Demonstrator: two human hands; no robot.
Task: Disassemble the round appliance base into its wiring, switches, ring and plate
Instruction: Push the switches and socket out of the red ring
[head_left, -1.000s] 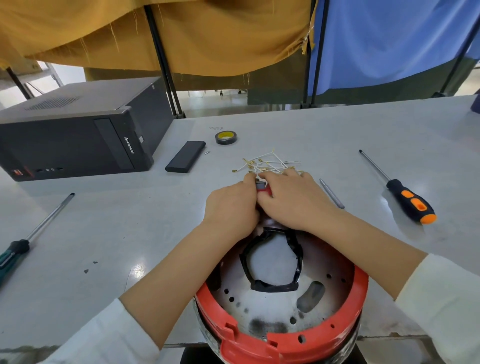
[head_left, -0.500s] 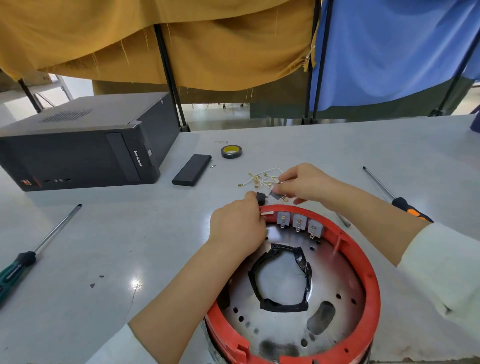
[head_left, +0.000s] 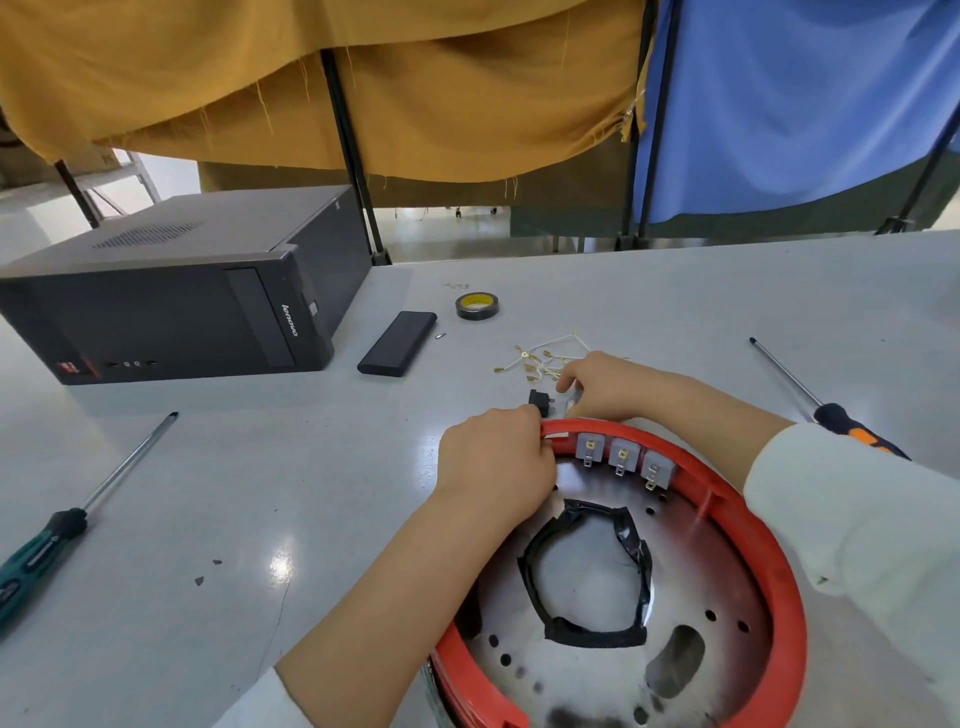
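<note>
- Head view: "lenovo" reads on the matte black computer case (head_left: 171, 312)
- Left hand (head_left: 493, 462) curls on the glossy red ring (head_left: 774, 587) rimming the perforated steel plate (head_left: 727, 613), near table edge
- Right hand (head_left: 608, 387) pinches something small, perhaps a switch (head_left: 540, 401)

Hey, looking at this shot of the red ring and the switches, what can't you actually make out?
Head view, all of it:
- Left hand fingers: curled over the red ring, hidden by the hand's back.
- Small piece at the right hand: blurred.
- Ring's near side: cut by the bottom edge.
- Orange-handled screwdriver: handle behind the sleeve.
</note>
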